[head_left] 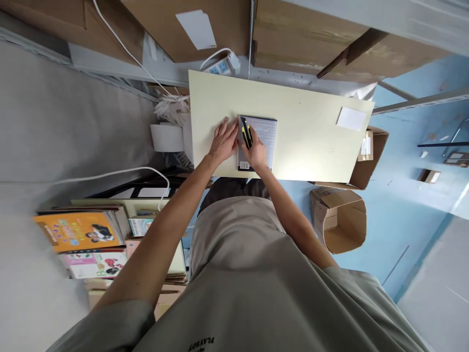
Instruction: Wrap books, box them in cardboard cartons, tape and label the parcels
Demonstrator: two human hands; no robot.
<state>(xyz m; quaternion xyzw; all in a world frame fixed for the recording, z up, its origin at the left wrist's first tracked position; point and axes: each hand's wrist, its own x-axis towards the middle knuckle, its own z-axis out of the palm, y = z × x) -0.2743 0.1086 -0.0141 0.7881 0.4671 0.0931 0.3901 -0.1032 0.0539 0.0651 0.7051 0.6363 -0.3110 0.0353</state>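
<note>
A grey book (264, 139) lies flat on a pale yellow table (304, 132), a barcode at its near corner. My right hand (255, 152) is closed round a yellow and black utility knife (245, 132), whose tip rests along the book's left edge. My left hand (223, 141) lies flat on the table beside that edge, fingers spread, touching the book's side.
A white slip (351, 118) lies at the table's right end. A power strip (223, 66) sits behind the table. Stacks of books (82, 232) stand at lower left. Two open cardboard boxes (340, 220) stand on the blue floor at right.
</note>
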